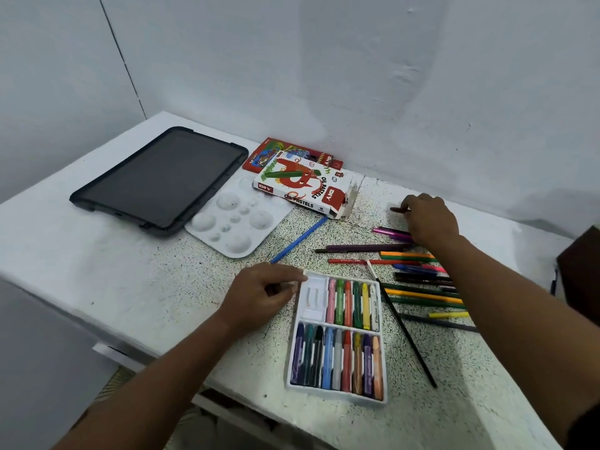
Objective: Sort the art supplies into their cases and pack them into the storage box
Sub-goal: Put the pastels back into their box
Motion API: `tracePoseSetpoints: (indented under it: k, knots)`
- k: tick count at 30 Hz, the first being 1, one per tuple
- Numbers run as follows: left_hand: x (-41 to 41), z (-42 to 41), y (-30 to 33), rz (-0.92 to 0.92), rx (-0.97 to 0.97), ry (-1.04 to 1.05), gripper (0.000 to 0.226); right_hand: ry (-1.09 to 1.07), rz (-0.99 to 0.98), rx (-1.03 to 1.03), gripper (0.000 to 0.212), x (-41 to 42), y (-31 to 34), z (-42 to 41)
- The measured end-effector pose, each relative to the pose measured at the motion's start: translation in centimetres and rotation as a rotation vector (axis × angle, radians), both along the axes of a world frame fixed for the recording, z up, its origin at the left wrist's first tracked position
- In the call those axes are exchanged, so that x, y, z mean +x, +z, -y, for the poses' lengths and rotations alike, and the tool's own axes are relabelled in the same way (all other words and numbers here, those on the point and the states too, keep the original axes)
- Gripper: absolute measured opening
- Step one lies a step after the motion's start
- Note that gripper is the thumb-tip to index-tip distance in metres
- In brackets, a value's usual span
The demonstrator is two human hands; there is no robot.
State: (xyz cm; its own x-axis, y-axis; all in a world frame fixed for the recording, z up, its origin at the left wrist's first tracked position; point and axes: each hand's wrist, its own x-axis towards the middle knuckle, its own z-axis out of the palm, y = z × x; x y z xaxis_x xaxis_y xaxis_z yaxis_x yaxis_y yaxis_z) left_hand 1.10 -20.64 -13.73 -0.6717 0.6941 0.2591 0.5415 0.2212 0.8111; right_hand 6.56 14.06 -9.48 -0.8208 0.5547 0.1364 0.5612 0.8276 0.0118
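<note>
a white tray [311, 297] of multicoloured pastels [337, 362], a red-and-white box [305, 186], a white palette [237, 219] and a black lid [159, 180] on a black-speckled white table [181, 280].

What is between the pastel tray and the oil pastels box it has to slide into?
Nothing solid blocks it. The blue pencil lies on the table between the pastel tray and the open end of the oil pastels box, so move it first.
</note>
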Motion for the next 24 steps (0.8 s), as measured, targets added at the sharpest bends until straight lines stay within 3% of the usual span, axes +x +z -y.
tracePoseSetpoints:
  k: [4, 8, 16, 19, 24]
  knots:
    - [0.1, -0.4, -0.4, -0.136, -0.061, -0.041, 0.031, 0.034, -0.160, -0.064, 0.026, 0.2, 1.7, 2.6]
    - [0.1, -0.7, -0.4, -0.120, -0.053, -0.051, 0.030, 0.037, -0.327, -0.370, 0.035, 1.5, 3.9, 6.7]
    - [0.0, -0.4, -0.3, -0.055, 0.012, -0.020, 0.024, 0.025, -0.243, -0.865, 0.043, 5.4, 5.5, 15.4]
    - [-0.3, -0.3, -0.2, -0.064, -0.048, -0.070, 0.024, 0.009, -0.202, -0.896, 0.041, 6.0, 5.0, 17.3]
    - [-0.3, -0.2, -0.2, -0.098, -0.069, -0.150, 0.032, 0.008, -0.079, -0.725, 0.039, 6.0, 4.0, 19.3]
